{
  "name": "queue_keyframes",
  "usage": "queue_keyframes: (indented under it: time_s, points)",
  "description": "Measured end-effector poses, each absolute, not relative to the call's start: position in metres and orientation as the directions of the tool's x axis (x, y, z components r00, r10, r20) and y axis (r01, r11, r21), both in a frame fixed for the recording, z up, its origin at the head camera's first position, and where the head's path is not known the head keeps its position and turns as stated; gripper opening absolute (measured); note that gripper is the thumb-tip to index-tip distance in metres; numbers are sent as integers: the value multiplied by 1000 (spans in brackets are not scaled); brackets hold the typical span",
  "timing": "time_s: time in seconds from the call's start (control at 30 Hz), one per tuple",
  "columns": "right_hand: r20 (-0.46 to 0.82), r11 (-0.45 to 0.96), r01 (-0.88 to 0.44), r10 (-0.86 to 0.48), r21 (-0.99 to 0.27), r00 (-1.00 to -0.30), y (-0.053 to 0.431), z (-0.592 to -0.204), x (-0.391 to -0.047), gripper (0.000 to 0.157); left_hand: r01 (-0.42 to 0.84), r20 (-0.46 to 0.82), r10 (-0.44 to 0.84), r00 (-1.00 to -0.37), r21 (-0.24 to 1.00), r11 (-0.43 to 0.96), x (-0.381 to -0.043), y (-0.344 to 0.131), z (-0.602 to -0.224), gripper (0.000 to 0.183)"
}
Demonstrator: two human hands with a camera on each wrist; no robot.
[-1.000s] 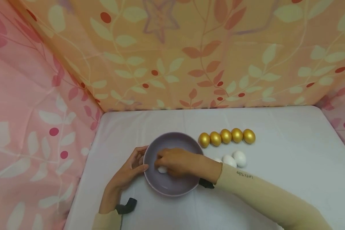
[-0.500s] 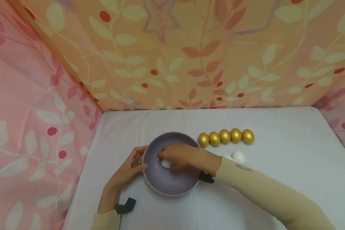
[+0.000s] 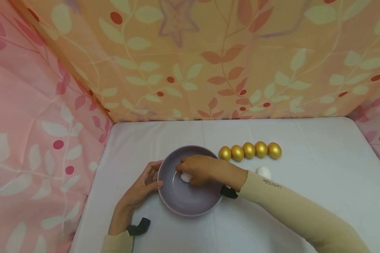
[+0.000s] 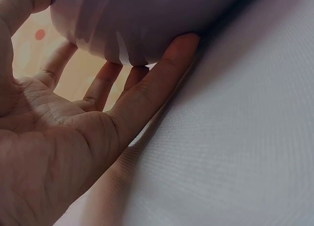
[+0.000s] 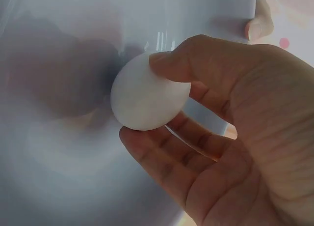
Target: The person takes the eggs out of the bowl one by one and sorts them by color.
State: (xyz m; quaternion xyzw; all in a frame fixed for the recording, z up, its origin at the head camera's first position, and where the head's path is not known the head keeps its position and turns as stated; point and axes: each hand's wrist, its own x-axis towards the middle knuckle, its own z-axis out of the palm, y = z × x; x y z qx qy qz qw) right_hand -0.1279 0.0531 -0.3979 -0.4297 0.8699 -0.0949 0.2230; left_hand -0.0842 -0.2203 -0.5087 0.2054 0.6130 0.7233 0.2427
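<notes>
A purple bowl (image 3: 187,203) stands on the white-covered table. My left hand (image 3: 139,188) grips its left side, thumb over the rim; in the left wrist view the fingertips (image 4: 181,49) press the outer wall low down. Inside the bowl, my right hand (image 3: 201,170) holds a white egg (image 3: 186,176). The right wrist view has the thumb on top of this egg (image 5: 147,96) and the other fingers under and behind it, close over the bowl's glossy inner surface.
Several gold eggs (image 3: 248,150) sit in a row to the right of the bowl's back rim. Behind the right forearm shows another white egg (image 3: 264,172), partly hidden by the sleeve (image 3: 297,203). A patterned orange cloth (image 3: 221,70) hangs along the table's back edge.
My right hand has shifted the egg slightly back and to the right inside the bowl. The forearm now covers more of the white eggs. My left hand keeps its grip.
</notes>
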Motion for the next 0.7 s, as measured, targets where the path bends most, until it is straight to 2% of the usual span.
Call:
queue_keyframes:
  time_s: [0.3,0.7]
  points:
    - [-171,584,-670,-798,-459,-578,70,-397,-127,38,-100,0,603,-797,986,-131,-83,-222,-509,67]
    - [-69,608,-567,-713,-556,-697,118,-383,-116,37,-97,-13,584,-812,989,-113,-82,-219,-507,68]
